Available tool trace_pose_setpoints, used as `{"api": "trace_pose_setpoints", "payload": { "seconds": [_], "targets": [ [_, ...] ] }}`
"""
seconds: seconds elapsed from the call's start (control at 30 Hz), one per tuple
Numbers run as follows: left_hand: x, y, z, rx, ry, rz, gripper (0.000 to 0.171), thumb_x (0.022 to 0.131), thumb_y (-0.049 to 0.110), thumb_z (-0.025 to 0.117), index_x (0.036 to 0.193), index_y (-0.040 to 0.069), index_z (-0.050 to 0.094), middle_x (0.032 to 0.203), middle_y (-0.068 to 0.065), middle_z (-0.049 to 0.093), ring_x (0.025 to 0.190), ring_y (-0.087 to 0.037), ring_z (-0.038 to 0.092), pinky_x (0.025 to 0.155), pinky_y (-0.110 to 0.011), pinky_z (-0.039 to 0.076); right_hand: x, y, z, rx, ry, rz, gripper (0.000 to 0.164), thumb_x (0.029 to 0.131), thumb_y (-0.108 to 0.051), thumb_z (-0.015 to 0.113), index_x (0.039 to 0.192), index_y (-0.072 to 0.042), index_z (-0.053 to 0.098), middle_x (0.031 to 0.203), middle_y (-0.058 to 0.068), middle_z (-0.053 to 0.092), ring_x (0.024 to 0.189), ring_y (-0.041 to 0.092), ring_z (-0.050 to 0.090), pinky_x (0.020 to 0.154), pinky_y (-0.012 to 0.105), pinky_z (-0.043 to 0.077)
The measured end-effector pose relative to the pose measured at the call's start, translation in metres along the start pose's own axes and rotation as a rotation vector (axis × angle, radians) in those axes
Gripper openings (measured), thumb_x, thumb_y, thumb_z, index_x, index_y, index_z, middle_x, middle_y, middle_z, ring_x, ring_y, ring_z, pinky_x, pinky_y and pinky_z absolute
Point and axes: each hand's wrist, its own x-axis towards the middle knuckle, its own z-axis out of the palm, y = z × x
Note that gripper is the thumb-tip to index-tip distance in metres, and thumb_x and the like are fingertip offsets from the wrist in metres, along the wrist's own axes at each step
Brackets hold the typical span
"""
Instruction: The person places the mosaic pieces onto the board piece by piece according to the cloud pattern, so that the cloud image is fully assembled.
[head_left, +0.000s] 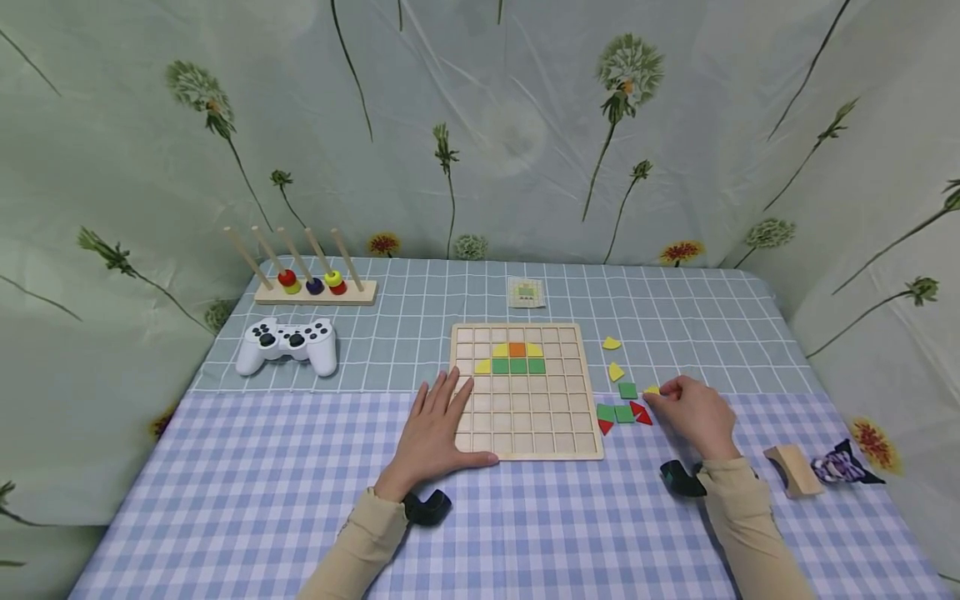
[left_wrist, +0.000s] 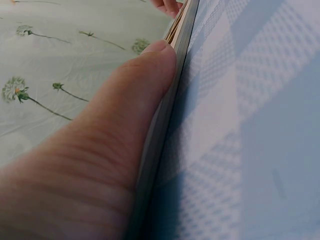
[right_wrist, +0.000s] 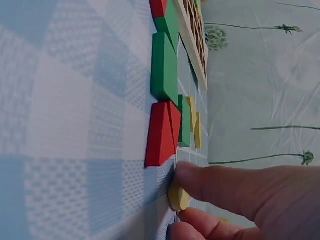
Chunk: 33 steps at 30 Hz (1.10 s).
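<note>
Apparently at pickup, my right hand (head_left: 696, 414) pinches a half-hidden yellow piece (right_wrist: 177, 197). My left hand (head_left: 435, 429), spread, touches the board (head_left: 538, 408), where placing should follow.

Left hand (left_wrist: 95, 135) touches board (left_wrist: 176, 31)

The board (head_left: 547, 417) lies flat, upper cells holding three green squares (head_left: 518, 366), one orange square (head_left: 517, 350) and three yellow pieces (head_left: 483, 367). The left hand (head_left: 431, 437) rests on its left edge. The right hand (head_left: 697, 414) pinches another yellow piece (right_wrist: 176, 196) near loose red triangles (head_left: 644, 417) and green squares.
</note>
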Motion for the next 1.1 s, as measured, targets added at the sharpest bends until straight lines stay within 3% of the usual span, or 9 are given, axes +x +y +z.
{"api": "trace_pose_setpoints", "payload": {
  "seconds": [0.37, 0.63, 0.87, 1.1],
  "targets": [
    [0.000, 0.000, 0.000, 0.007, -0.001, -0.003, 0.116, 0.067, 0.085, 0.052, 0.153, 0.013, 0.020, 0.158, -0.010, 0.010, 0.143, -0.025, 0.003, 0.113, -0.042, -0.003, 0.007, -0.005, -0.001, 0.018, 0.007, -0.028, 0.033, 0.085, -0.022, 0.070, 0.098, 0.007, 0.063, 0.081, 0.015, 0.060, 0.070, 0.027, 0.052, 0.059, 0.036, 0.040],
    [0.000, -0.001, 0.001, 0.003, -0.017, -0.012, 0.116, 0.067, 0.086, 0.050, 0.153, 0.015, 0.018, 0.158, -0.009, 0.008, 0.143, -0.024, 0.001, 0.113, -0.041, -0.004, 0.008, -0.007, -0.003, 0.074, 0.055, -0.062, 0.023, 0.081, -0.017, 0.071, 0.093, 0.001, 0.061, 0.082, 0.013, 0.062, 0.071, 0.027, 0.054, 0.057, 0.034, 0.038],
    [0.000, 0.000, 0.000, 0.010, -0.012, -0.009, 0.116, 0.067, 0.086, 0.051, 0.153, 0.014, 0.019, 0.158, -0.009, 0.009, 0.143, -0.024, 0.002, 0.113, -0.041, -0.003, 0.006, -0.015, -0.002, 0.137, 0.132, -0.184, 0.018, 0.082, -0.016, 0.072, 0.089, -0.001, 0.064, 0.082, 0.012, 0.062, 0.061, 0.022, 0.049, 0.050, 0.031, 0.034],
    [0.000, 0.000, -0.001, 0.008, -0.016, -0.010, 0.116, 0.067, 0.085, 0.051, 0.153, 0.014, 0.019, 0.158, -0.009, 0.008, 0.143, -0.025, 0.002, 0.113, -0.042, -0.003, 0.011, -0.039, 0.011, 0.202, 0.113, -0.328, 0.019, 0.082, -0.016, 0.074, 0.093, -0.003, 0.066, 0.080, 0.006, 0.063, 0.051, 0.014, 0.045, 0.045, 0.030, 0.033]
  ]
}}
